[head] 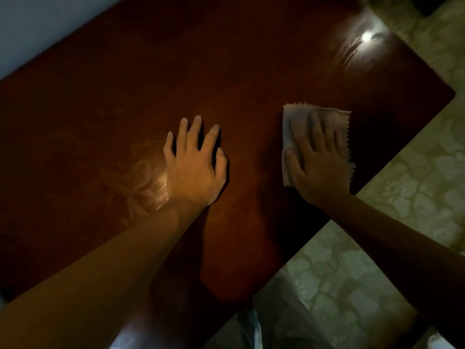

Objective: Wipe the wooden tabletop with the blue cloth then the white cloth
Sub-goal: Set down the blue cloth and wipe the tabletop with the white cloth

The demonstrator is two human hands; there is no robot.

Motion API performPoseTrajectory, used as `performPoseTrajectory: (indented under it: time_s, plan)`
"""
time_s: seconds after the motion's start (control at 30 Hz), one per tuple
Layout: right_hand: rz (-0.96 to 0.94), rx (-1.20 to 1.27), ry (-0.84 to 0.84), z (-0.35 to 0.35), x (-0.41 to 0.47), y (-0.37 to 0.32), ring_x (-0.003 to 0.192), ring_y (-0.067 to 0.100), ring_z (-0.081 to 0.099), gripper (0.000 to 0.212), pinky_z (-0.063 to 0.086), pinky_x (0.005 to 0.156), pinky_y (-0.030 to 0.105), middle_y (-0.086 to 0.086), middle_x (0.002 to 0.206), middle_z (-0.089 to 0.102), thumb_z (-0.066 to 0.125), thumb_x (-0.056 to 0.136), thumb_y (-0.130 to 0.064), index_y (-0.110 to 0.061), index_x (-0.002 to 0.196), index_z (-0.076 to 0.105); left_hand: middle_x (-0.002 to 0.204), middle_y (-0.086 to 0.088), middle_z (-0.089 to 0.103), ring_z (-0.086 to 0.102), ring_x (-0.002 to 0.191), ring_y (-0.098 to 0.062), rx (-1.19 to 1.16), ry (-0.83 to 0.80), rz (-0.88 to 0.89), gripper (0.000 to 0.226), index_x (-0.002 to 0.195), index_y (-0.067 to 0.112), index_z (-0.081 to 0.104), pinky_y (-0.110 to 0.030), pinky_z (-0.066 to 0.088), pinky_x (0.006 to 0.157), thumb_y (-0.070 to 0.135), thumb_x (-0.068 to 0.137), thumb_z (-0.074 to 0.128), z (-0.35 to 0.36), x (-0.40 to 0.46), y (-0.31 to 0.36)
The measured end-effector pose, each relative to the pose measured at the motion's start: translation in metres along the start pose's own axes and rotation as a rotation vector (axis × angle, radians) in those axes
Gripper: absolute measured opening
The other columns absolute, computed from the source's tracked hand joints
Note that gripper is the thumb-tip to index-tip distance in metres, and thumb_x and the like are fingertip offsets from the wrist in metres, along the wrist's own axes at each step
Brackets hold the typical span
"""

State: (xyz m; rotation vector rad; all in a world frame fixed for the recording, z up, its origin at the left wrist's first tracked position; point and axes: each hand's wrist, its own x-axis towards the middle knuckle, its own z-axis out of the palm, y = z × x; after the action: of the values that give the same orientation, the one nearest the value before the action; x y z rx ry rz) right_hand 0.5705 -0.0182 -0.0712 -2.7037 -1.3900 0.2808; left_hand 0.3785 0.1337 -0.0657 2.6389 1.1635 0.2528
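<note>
Head view, dim light. White cloth (304,122) lies flat on the dark reddish wooden worktop (151,84), toward its right side, near the edge that borders the floor; its right border is zigzag-cut. Right hand (317,159) lies palm-down on top of the cloth, fingers straight and spread, pressing it to the wood, thumb out along the cloth's left border; nothing gripped. Cloth shows beyond the fingertips and along both sides of the hand.

Left hand (193,162) rests on bare worktop to the left of the cloth, well apart from it, released, fingers spread and only slightly bent, holding nothing. Both forearms are bare and reach in from the lower frame.

Worktop is glossy: a pale streaky sheen just left of the left wrist, and a bright lamp reflection (366,37) near the far right corner. Pale floor (402,197) with a flower-like pattern runs along the right. Pale wall (37,26) at upper left
</note>
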Motion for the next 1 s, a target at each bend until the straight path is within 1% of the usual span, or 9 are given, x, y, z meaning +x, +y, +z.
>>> performPoseTrajectory:
  time_s: [0.13, 0.2, 0.33, 0.43, 0.57, 0.7, 0.83, 0.93, 1.0]
  plan:
    - [0.01, -0.014, -0.017, 0.0, 0.0, -0.014, 0.156, 0.037, 0.001, 0.066, -0.002, 0.124, 0.052, 0.014, 0.169, 0.006, 0.017, 0.102, -0.053, -0.028, 0.162, 0.008, 0.158, -0.012, 0.032, 0.016, 0.151, -0.031, 0.0, -0.012, -0.007, 0.048, 0.149, 0.021, 0.042, -0.05, 0.006, 0.12, 0.037, 0.103, 0.038, 0.0, -0.001, 0.0]
    - [-0.019, -0.025, -0.019, 0.001, -0.001, -0.031, 0.155, 0.038, 0.003, 0.066, -0.003, 0.123, 0.052, 0.015, 0.169, 0.011, 0.017, 0.102, -0.053, -0.027, 0.162, 0.011, 0.159, -0.012, 0.032, 0.016, 0.151, -0.031, 0.001, -0.012, -0.008, 0.049, 0.149, 0.021, 0.041, -0.051, 0.007, 0.12, 0.037, 0.103, 0.038, 0.0, -0.001, 0.0]
    - [-0.202, -0.072, -0.048, 0.006, -0.013, -0.079, 0.152, 0.043, 0.018, 0.066, 0.002, 0.123, 0.052, 0.021, 0.163, 0.027, 0.023, 0.1, -0.051, -0.024, 0.16, 0.02, 0.159, -0.012, 0.03, 0.015, 0.151, -0.03, 0.009, -0.035, -0.006, 0.049, 0.149, 0.022, 0.039, -0.05, 0.006, 0.12, 0.039, 0.103, 0.035, -0.001, 0.0, -0.002]
    - [-0.302, -0.035, -0.004, 0.011, -0.023, -0.098, 0.152, 0.038, 0.022, 0.064, 0.011, 0.124, 0.053, 0.014, 0.162, 0.033, 0.033, 0.098, -0.046, -0.019, 0.157, 0.036, 0.159, -0.012, 0.031, 0.017, 0.15, -0.03, 0.003, -0.027, -0.007, 0.049, 0.148, 0.021, 0.041, -0.05, 0.007, 0.12, 0.038, 0.103, 0.032, -0.001, 0.0, -0.003]
    - [-0.342, -0.031, -0.015, 0.011, -0.023, -0.092, 0.155, 0.035, 0.015, 0.065, 0.012, 0.125, 0.054, 0.01, 0.165, 0.027, 0.033, 0.1, -0.048, -0.02, 0.158, 0.033, 0.157, -0.013, 0.035, 0.021, 0.149, -0.031, -0.007, -0.005, -0.005, 0.05, 0.146, 0.02, 0.044, -0.05, 0.01, 0.119, 0.037, 0.101, 0.033, -0.001, -0.001, -0.003]
    - [-0.389, -0.059, -0.047, 0.008, -0.006, -0.079, 0.154, 0.035, 0.018, 0.065, 0.013, 0.123, 0.054, 0.01, 0.164, 0.029, 0.027, 0.099, -0.051, -0.024, 0.158, 0.032, 0.156, -0.013, 0.035, 0.021, 0.149, -0.03, -0.012, -0.012, -0.007, 0.05, 0.146, 0.02, 0.045, -0.05, 0.01, 0.12, 0.036, 0.1, 0.034, -0.001, -0.002, -0.001]
    - [-0.323, -0.068, 0.015, -0.002, 0.025, -0.054, 0.147, 0.036, 0.032, 0.062, 0.02, 0.12, 0.053, 0.013, 0.16, 0.037, 0.026, 0.102, -0.05, -0.023, 0.157, 0.034, 0.158, -0.011, 0.033, 0.018, 0.15, -0.029, -0.019, -0.015, -0.017, 0.048, 0.148, 0.021, 0.043, -0.049, 0.007, 0.121, 0.033, 0.101, 0.038, -0.004, -0.002, 0.001]
    - [-0.279, -0.08, -0.002, -0.011, 0.054, -0.031, 0.148, 0.036, 0.03, 0.064, 0.026, 0.115, 0.051, 0.014, 0.161, 0.033, 0.025, 0.102, -0.051, -0.021, 0.159, 0.03, 0.159, -0.011, 0.032, 0.016, 0.151, -0.029, -0.037, -0.02, -0.023, 0.048, 0.148, 0.02, 0.043, -0.049, 0.006, 0.121, 0.032, 0.102, 0.04, -0.005, -0.002, 0.003]
    - [-0.241, -0.108, -0.01, -0.013, 0.067, -0.025, 0.146, 0.038, 0.03, 0.066, 0.025, 0.115, 0.051, 0.015, 0.161, 0.032, 0.023, 0.1, -0.052, -0.022, 0.159, 0.027, 0.159, -0.011, 0.032, 0.016, 0.151, -0.029, -0.043, -0.027, -0.022, 0.048, 0.148, 0.02, 0.044, -0.049, 0.005, 0.121, 0.032, 0.102, 0.04, -0.006, -0.002, 0.003]
